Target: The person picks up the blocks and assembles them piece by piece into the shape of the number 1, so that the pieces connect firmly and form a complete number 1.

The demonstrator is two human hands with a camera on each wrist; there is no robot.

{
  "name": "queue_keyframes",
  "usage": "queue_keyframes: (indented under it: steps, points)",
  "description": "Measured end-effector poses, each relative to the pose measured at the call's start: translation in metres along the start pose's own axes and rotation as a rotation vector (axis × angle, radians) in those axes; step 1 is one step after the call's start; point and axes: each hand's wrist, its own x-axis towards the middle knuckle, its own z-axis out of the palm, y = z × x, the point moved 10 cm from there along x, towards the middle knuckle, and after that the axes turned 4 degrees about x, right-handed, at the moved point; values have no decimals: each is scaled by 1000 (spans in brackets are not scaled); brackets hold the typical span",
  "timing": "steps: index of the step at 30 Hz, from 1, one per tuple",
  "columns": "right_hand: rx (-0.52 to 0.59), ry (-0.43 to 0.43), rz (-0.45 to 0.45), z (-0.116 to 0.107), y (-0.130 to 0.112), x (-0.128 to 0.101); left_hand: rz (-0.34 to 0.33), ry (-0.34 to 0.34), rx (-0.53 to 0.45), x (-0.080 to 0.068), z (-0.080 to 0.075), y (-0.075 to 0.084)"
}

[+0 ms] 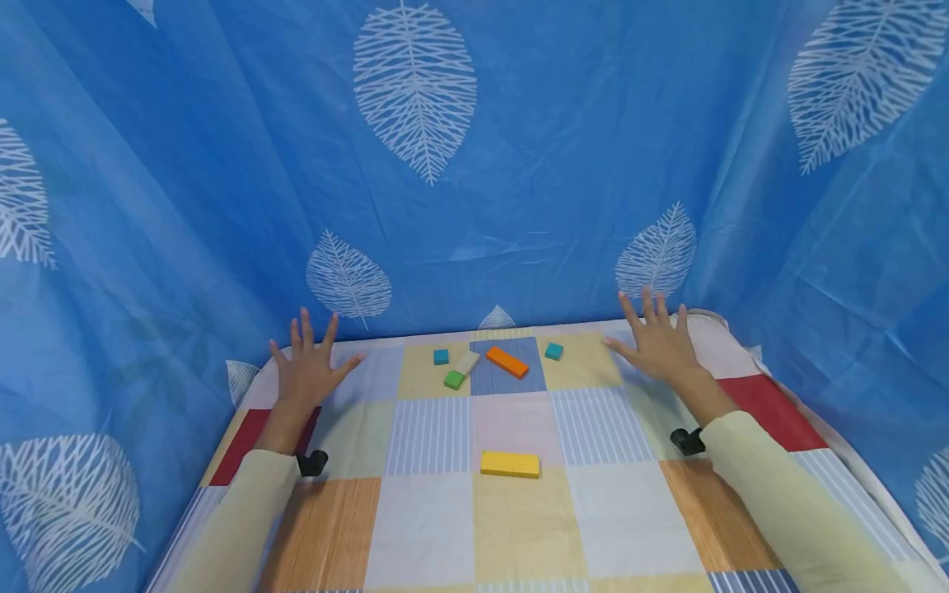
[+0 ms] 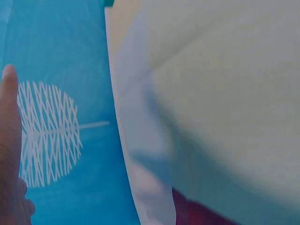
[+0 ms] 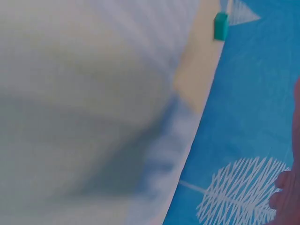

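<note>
Both hands are spread with fingers straight and hold nothing. My left hand (image 1: 306, 375) is over the table's far left, my right hand (image 1: 658, 346) over its far right. Between them at the back lie small blocks: a blue block (image 1: 441, 357), a pale block (image 1: 467, 362) touching a green block (image 1: 454, 380), a long orange block (image 1: 507, 362) and a teal block (image 1: 553, 352). Closer to me lies a long yellow block (image 1: 510, 464). In the right wrist view the teal block (image 3: 221, 26) shows near the table's edge; part of my right hand (image 3: 287, 187) enters at the side.
A patchwork cloth (image 1: 519, 527) covers the table. Blue curtains (image 1: 534, 165) with white leaf prints hang close behind the far edge and along both sides. Black wrist mounts (image 1: 315, 463) show below both hands.
</note>
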Motion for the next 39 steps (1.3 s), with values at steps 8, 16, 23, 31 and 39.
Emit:
queue_keyframes:
  steps: [8,16,23,31,39]
  points:
    - [210,-17,-21,6,-35,-8,81,29,-50,-18,-2,38]
    - [353,-23,-23,14,-68,-12,155,33,-89,-42,-7,77]
    - [516,-6,-23,28,-85,-14,145,-118,-240,-64,8,106]
    - [573,31,-76,35,-105,-13,117,-226,-455,-87,26,132]
    - [580,10,-114,45,-119,-9,242,-263,-502,-102,32,165]
